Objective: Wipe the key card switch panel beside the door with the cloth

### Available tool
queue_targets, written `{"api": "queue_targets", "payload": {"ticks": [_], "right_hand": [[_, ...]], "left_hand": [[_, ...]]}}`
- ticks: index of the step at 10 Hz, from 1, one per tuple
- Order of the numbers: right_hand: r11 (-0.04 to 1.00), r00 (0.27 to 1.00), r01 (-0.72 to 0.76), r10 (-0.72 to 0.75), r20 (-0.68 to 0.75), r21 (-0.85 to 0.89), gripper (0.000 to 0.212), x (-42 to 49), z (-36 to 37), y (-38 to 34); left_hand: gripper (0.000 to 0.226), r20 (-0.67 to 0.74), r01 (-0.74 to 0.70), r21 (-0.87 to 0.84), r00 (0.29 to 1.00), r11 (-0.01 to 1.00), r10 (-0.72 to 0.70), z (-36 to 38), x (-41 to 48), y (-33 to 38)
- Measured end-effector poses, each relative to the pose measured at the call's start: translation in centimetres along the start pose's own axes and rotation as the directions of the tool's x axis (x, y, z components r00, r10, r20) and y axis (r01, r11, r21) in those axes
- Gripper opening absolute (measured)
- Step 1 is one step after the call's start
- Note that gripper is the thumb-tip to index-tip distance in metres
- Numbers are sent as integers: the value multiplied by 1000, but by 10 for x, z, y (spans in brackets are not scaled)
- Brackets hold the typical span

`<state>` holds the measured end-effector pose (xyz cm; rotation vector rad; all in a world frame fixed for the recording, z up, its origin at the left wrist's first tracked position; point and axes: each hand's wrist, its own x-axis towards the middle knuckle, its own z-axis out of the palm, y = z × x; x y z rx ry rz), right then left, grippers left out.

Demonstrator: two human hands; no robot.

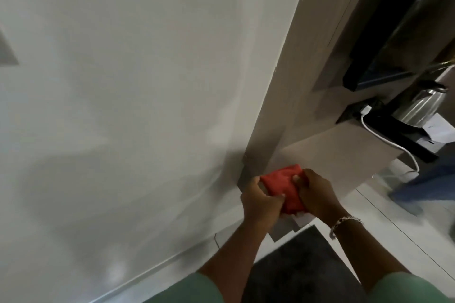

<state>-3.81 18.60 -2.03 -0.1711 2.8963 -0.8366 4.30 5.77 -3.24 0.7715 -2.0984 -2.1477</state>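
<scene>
1. While we look down along the white wall (pixel 123 106), we see the red cloth (pixel 283 186) bunched up between both hands, low in the view and just in front of the wall's outer corner.
2. Our left hand (pixel 261 200) grips the cloth's left edge, fingers curled round it and the thumb pressed onto the fabric.
3. Our right hand (pixel 316 194) closes on the cloth's right side, its thumb pinching down on the top of the fold; a silver bracelet (pixel 346 222) sits on that wrist.
4. Right of the cloth, a pale wooden panel (pixel 307 56) runs up the wall's corner, and a matching desk top (pixel 332 152) juts out just above and to the right of the cloth.
5. Farther right of the cloth, on the desk, stands a steel kettle (pixel 421 106), with a white cable (pixel 384 138) plugged in near it and trailing over the desk's edge.
6. Above the kettle, well up and right from the cloth, hangs a black-framed screen (pixel 384 56).
7. Below the cloth lies a dark mat (pixel 300 273) on the pale tiled floor (pixel 384 224).
8. We cannot make out the key card switch panel in this blurred view.
</scene>
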Motion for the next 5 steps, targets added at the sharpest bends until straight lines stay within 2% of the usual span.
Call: {"api": "queue_targets", "payload": {"ticks": [2, 3, 4, 5], "right_hand": [[991, 998, 41, -35, 44, -131, 23, 47, 22, 30], [968, 999, -5, 17, 47, -253, 32, 62, 31, 32], [941, 997, -61, 43, -62, -332, 40, 58, 33, 27], [953, 945, -11, -89, -313, -302, 39, 31, 36, 9]], "left_hand": [[75, 67, -29, 27, 997, 999, 27, 21, 37, -31], [78, 117, -19, 48, 993, 999, 13, 3, 49, -43], [70, 105, -90, 125, 991, 988, 77, -18, 50, -38], [56, 37, -236, 306, 971, 922, 236, -53, 44, -18]]}}
